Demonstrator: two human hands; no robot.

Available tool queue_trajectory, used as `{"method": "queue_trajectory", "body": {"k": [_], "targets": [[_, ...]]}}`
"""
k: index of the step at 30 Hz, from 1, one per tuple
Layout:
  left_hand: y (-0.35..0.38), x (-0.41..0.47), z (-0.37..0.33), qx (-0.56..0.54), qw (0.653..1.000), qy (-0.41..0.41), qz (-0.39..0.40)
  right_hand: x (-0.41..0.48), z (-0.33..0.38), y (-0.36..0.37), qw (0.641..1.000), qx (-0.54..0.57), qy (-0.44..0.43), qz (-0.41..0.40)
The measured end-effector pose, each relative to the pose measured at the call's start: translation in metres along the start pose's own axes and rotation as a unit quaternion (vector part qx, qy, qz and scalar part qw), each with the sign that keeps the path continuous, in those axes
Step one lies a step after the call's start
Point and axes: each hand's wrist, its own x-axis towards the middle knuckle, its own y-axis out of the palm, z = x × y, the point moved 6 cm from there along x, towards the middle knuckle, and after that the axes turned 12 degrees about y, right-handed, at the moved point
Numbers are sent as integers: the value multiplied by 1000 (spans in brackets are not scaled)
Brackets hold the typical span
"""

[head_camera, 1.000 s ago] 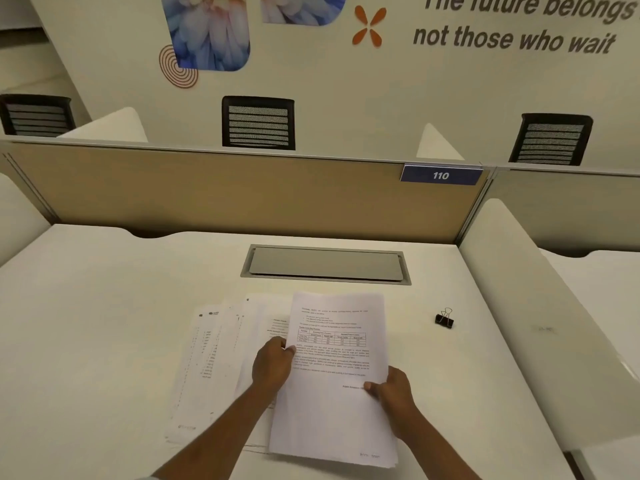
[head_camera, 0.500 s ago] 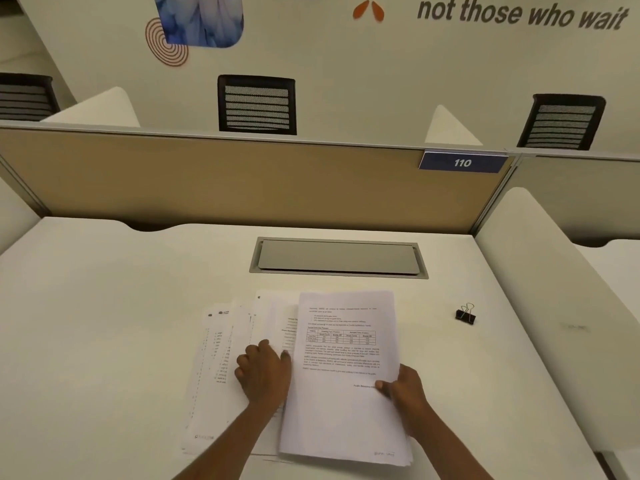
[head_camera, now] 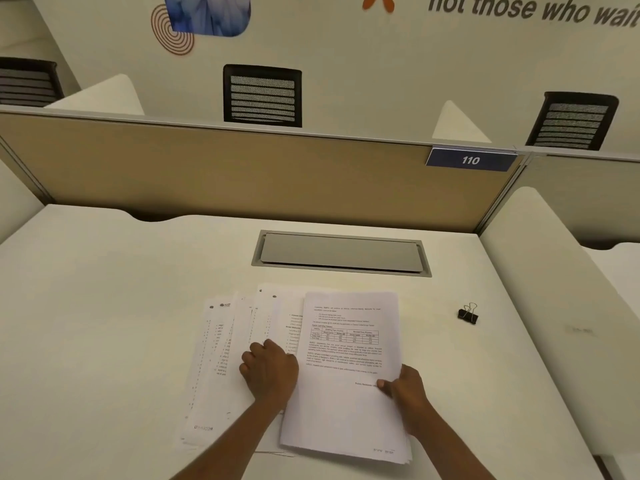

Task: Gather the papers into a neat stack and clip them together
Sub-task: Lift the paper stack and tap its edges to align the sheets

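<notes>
Gathering roughly half done. The squared white printed paper stack (head_camera: 349,375) sits at the middle of the white counter (head_camera: 104,306) near edge, with the right grip (head_camera: 407,393) pinching its right side. The fanned loose white sheets (head_camera: 221,358) just left of it aren't merged yet. The left grip (head_camera: 268,374) has moved off the stack onto them, fingers bent, pinching nothing. The black metal binder clip (head_camera: 468,315) lies toward the right edge, unused.

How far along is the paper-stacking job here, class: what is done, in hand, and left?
Done: several sheets form a squared pile, pinched at its right edge by the right hand. In hand: the left hand rests on the fanned sheets beside it, not yet merged. Left: square everything, then fetch the binder clip lying apart on the desk.
</notes>
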Motion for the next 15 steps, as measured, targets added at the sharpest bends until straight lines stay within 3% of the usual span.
{"method": "queue_trajectory", "body": {"k": [7, 15], "targets": [[8, -1, -9, -32, 999, 6, 3, -7, 4, 3, 1000, -16, -11, -9], [11, 12, -11, -165, 983, -69, 47, -8, 5, 5, 1000, -20, -13, -16]]}}
